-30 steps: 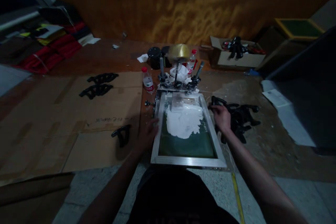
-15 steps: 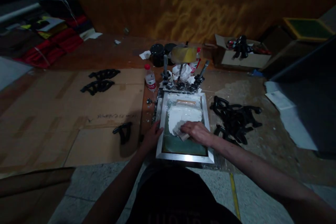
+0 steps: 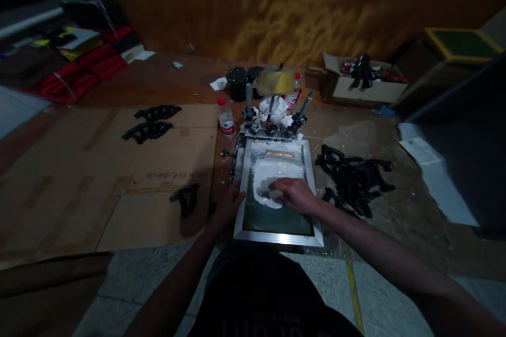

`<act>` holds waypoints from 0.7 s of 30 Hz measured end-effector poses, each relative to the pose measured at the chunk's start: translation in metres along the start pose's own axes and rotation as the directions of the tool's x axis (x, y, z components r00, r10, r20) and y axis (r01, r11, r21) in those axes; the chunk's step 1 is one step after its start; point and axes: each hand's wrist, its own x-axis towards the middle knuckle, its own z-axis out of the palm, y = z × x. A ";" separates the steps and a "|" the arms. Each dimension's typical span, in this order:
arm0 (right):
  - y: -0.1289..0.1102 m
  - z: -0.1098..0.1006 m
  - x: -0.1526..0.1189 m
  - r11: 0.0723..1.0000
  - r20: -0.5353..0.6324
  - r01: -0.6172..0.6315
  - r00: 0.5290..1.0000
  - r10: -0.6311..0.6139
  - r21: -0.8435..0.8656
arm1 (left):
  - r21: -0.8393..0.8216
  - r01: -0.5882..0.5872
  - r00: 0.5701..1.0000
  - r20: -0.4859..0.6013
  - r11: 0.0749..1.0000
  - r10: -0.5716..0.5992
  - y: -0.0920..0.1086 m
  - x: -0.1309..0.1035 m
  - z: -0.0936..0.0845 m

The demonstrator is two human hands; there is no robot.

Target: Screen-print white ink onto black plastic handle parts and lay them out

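Note:
In front of me lies a screen printing frame (image 3: 279, 238) with a metal rim and green mesh. White ink (image 3: 285, 170) covers the mesh's middle and upper part; a wooden-edged squeegee (image 3: 280, 154) rests near its far end. My right hand (image 3: 295, 195) is closed on a pale, crumpled rag (image 3: 272, 193), pressed to the lower part of the white area and blurred by motion. My left hand (image 3: 230, 202) grips the frame's left rim, thumb on top; its other fingers are partly hidden. Hinge clamps (image 3: 272, 127) stand at the frame's far edge.
Black plastic parts (image 3: 358, 179) are heaped on the right; several others (image 3: 152, 129) lie on cardboard (image 3: 98, 142) at left. A red-capped bottle (image 3: 226, 120) and black tubs (image 3: 237, 84) stand behind the frame. An open carton (image 3: 367, 89) sits at back right.
My right hand and the rag have shifted slightly, and the rag is now more bunched under the fingers. My left hand stays on the rim.

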 end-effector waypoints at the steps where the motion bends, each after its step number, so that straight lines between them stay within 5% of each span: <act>1: 0.001 -0.011 0.012 0.998 -0.040 -0.065 0.997 0.065 -0.010 | -0.017 0.001 1.000 0.007 1.000 -0.001 0.005 -0.002 -0.002; 6: 0.043 -0.071 0.049 0.944 -0.317 -0.330 0.892 0.321 0.026 | -0.048 -0.050 0.995 -0.084 0.998 0.045 0.052 -0.019 -0.018; 10: 0.106 -0.089 0.012 0.836 -0.558 -0.436 0.623 0.548 0.335 | 0.026 -0.196 0.960 -0.197 0.980 0.197 0.100 -0.016 -0.032; 12: 0.119 -0.076 -0.009 0.781 -0.543 -0.471 0.562 0.624 0.410 | -0.098 -0.306 0.937 -0.205 0.947 0.282 0.126 -0.005 -0.035; 14: 0.111 -0.050 -0.021 0.777 -0.476 -0.478 0.615 0.629 0.409 | -0.260 -0.359 0.927 -0.213 0.896 0.309 0.150 0.009 -0.036; 17: 0.071 -0.003 -0.020 0.870 -0.290 -0.430 0.823 0.488 0.242 | -0.381 -0.353 0.925 -0.280 0.855 0.257 0.171 0.021 -0.030; 19: 0.041 0.019 -0.012 0.918 -0.131 -0.393 0.909 0.396 0.052 | -0.408 -0.330 0.923 -0.330 0.851 0.200 0.163 0.017 -0.018; 21: 0.014 0.030 -0.005 0.902 -0.046 -0.428 0.904 0.426 -0.053 | -0.418 -0.166 0.975 -0.205 0.893 0.085 0.138 0.004 0.004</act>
